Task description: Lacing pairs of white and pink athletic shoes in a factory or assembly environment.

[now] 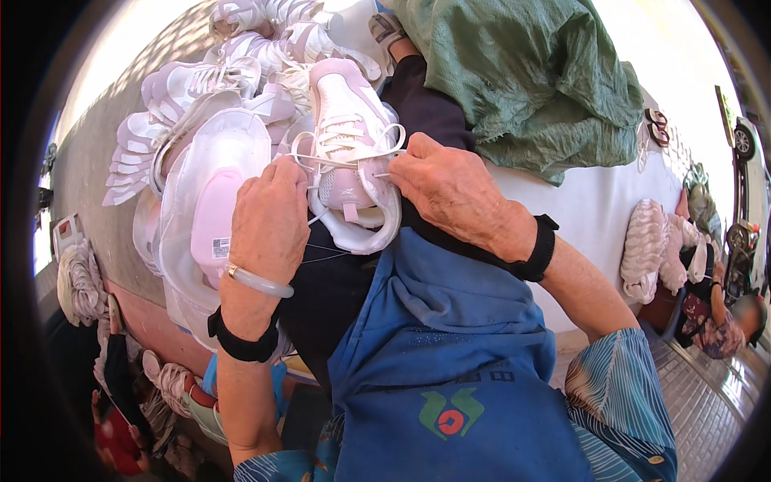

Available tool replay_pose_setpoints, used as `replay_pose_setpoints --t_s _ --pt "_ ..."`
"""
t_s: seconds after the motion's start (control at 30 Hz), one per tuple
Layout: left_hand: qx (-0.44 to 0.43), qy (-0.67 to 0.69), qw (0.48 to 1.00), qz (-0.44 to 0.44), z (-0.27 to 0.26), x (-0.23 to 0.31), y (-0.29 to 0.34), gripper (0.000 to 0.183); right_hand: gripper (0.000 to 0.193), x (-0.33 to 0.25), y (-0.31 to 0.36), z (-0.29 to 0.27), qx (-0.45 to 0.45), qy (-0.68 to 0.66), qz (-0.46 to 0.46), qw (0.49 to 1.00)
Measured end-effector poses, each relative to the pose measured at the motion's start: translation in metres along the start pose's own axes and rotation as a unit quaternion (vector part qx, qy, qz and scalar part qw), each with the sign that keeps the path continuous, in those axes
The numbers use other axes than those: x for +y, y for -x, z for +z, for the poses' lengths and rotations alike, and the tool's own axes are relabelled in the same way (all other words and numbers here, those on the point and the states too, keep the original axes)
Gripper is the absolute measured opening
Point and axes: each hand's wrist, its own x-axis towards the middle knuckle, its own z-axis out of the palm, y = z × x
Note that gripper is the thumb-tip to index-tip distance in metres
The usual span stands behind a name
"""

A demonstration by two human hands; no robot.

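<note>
A white and pale pink sneaker [341,100] lies in front of me, toe pointing away and heel opening toward me. Its white shoelace [340,143] crosses the tongue, with a loop out to either side. My left hand [271,213] is closed at the left of the shoe's collar, its fingertips pinching the lace. On the right, my right hand [450,189] pinches a lace end between thumb and finger, drawn out sideways. A thin thread runs below the shoe across my dark trousers. The fingertips of my left hand are partly hidden behind its back.
Stacked pink and white sneakers [205,88] fill the far left, with shoe pieces in clear plastic [217,201] nearer me. A green woven sack [522,72] lies at the far right. A blue apron [450,361] covers my lap. Other people [723,325] sit at right and lower left, among shoe bundles.
</note>
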Motion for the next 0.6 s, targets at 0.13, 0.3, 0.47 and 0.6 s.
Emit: replay_pose_setpoints --t_s 0.13,0.3,0.47,0.6 --pt "0.097 -0.027 0.993 0.057 0.003 -0.016 0.0 0.008 0.01 -0.004 -0.006 -0.001 0.004 -0.016 -0.006 1.0" --pt "0.058 -0.006 0.996 0.066 0.012 -0.022 0.002 0.009 0.011 -0.007 -0.019 -0.01 -0.077 0.034 -0.004 0.996" --pt "0.081 0.025 0.995 0.043 0.019 -0.034 -0.007 0.01 0.01 -0.012 -0.039 -0.018 -0.136 0.084 -0.057 0.985" --pt "0.046 0.089 0.995 -0.007 0.018 -0.038 -0.009 0.016 0.011 -0.023 -0.05 -0.018 -0.188 0.111 -0.045 0.975"
